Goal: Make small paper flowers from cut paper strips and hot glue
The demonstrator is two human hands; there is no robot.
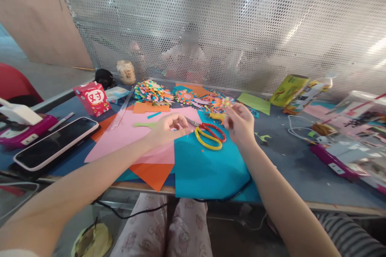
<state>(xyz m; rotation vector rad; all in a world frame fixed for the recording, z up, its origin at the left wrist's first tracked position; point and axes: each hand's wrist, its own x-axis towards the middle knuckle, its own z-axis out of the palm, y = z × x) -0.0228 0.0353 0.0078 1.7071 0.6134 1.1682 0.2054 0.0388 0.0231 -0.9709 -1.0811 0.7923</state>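
Note:
My right hand (240, 122) is raised over the table and pinches a small multicoloured paper flower (223, 103) at its fingertips. My left hand (169, 127) hovers above the pink paper sheet (126, 138), fingers curled together in a loose pinch; I cannot make out anything in them. Between the two hands lie scissors with red and yellow handles (209, 135), resting on a blue paper sheet (208, 168). An orange sheet (152, 174) pokes out under the pink one at the table's front edge.
A pile of coloured paper strips (152, 91) and finished paper flowers (185, 97) lie behind the sheets. A phone (56, 141), a red carton (92, 97) and a purple stapler (24, 128) sit at left. Clear boxes (358, 136) and a white cable (297, 130) are at right. Perforated metal screen (211, 28) behind.

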